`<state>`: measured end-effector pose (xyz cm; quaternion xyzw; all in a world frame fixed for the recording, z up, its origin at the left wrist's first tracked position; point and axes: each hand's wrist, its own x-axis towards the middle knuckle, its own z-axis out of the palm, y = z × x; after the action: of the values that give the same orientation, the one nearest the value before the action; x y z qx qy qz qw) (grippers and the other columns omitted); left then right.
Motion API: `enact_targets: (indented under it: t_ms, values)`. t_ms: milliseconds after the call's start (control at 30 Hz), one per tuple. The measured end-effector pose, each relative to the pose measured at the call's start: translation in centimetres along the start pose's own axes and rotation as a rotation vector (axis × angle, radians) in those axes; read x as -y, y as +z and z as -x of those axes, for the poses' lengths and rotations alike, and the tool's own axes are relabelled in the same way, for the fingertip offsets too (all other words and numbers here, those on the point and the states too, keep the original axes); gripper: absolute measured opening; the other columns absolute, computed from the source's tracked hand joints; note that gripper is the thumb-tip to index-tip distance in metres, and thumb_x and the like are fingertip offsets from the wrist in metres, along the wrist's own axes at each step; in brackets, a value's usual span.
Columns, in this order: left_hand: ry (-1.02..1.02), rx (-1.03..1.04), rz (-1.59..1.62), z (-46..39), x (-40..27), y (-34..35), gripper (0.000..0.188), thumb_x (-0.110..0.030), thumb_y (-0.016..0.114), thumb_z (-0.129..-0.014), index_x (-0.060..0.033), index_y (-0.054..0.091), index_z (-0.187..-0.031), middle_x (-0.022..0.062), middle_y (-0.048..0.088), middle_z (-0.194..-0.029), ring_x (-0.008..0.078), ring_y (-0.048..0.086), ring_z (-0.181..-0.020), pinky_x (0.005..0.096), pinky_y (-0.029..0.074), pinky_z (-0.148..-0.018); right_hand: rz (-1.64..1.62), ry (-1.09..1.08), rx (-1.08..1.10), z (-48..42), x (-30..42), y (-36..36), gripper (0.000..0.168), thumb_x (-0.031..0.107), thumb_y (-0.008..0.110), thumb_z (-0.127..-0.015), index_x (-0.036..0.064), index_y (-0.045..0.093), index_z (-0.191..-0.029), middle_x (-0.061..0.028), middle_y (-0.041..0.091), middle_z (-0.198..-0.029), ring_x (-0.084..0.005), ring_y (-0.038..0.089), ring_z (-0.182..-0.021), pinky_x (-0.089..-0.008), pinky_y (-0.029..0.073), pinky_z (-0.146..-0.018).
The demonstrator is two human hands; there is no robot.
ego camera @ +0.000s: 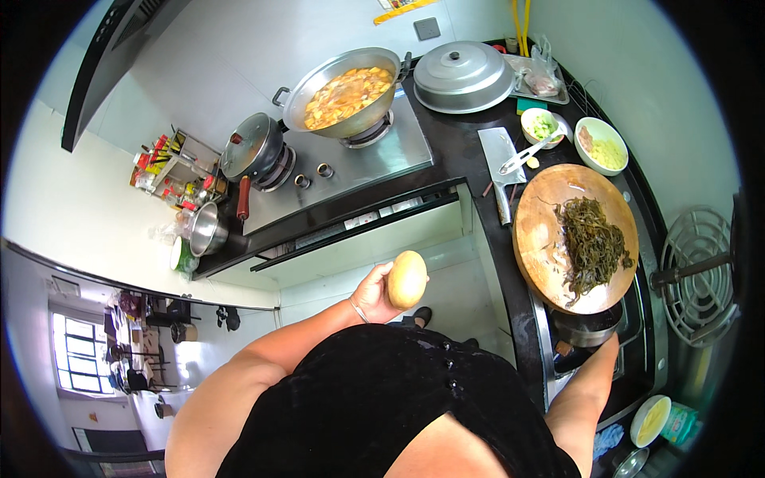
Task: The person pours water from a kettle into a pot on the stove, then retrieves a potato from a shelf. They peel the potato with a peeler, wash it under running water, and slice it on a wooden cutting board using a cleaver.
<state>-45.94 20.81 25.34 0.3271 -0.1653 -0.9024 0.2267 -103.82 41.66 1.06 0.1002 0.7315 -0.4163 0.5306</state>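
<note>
A peeled-looking yellow potato (407, 280) rests in my left hand (378, 294), held in front of my body above the floor. My right arm reaches down to the sink (635, 352), and my right hand (612, 346) is at the side of a round metal pot (584, 330) there; its fingers are mostly hidden. Beyond that pot lies a round wooden chopping board (541, 263) with a heap of dark green shredded vegetable (594, 242) on it. A cleaver (496, 156) lies left of the board, with a slotted white spoon (526, 156) across its blade.
A wide pan of stew (348, 98) and a lidded dark pan (254, 143) stand on the gas stove (382, 161). Right of it sit a large metal lid (463, 74) and bowls of chopped food (606, 154). A spice rack (179, 170) and a steel bowl (208, 230) are at the left.
</note>
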Motion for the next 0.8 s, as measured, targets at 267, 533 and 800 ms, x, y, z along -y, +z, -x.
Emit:
enact_targets:
  t_ms: [267, 533, 800]
  values:
    - [-0.016, 0.003, 0.064, 0.4, -0.6, -0.8, 0.049, -0.043, 0.054, -0.085, -0.0154, 0.047, -0.125, 0.0162, 0.054, -0.123, 0.0259, 0.056, -0.101, 0.0363, 0.046, -0.084, -0.194, -0.123, -0.133, -0.7, 0.5, 2.9, 0.028, 0.029, 0.059, -0.083, 0.006, 0.063, -0.099, -0.0138, 0.066, -0.095, -0.0330, 0.062, -0.083, -0.0533, 0.047, -0.070]
    - [-0.035, 0.036, 0.056, -0.2, -0.6, -1.1, 0.045, -0.041, 0.049, -0.086, -0.0140, 0.049, -0.122, 0.0164, 0.055, -0.122, 0.0253, 0.058, -0.097, 0.0360, 0.047, -0.076, -0.310, -0.176, -0.210, 0.2, -0.4, 3.2, 0.024, 0.029, 0.060, -0.083, 0.007, 0.063, -0.093, -0.0119, 0.066, -0.087, -0.0294, 0.063, -0.075, -0.0470, 0.049, -0.063]
    - [-0.074, 0.113, 0.086, 0.8, -0.6, -2.0, 0.051, -0.046, 0.052, -0.084, -0.0113, 0.050, -0.121, 0.0148, 0.055, -0.120, 0.0252, 0.057, -0.097, 0.0365, 0.048, -0.074, -0.302, -0.166, -0.282, 3.0, -5.0, -0.4, 0.021, 0.030, 0.060, -0.084, 0.008, 0.063, -0.086, -0.0100, 0.065, -0.079, -0.0257, 0.063, -0.066, -0.0407, 0.051, -0.055]
